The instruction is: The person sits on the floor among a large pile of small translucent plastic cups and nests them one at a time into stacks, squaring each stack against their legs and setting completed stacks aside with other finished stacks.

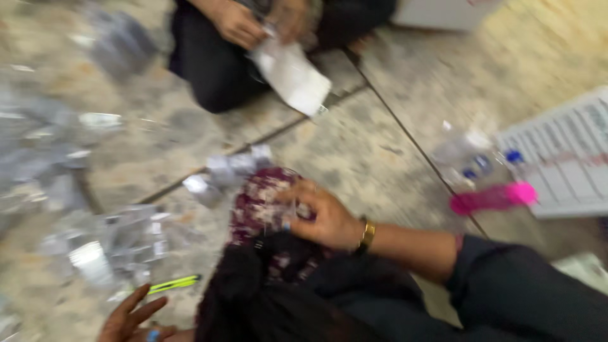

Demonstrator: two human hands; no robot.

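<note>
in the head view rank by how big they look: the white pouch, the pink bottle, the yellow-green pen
1. white pouch, held by another person's hands at the top
2. pink bottle, lying on the floor
3. yellow-green pen

The picture is blurred, and the pouch lies farther from the camera, so true sizes stay unsure.

The picture is blurred. In the lower middle, the right hand (323, 218) grips a dark red patterned cloth (263, 206). The left hand (133, 316), fingers spread, is at the bottom left, near a yellow-green pen (174, 284). At the top, another person's hands (237, 24) hold a white packet (292, 75).
</note>
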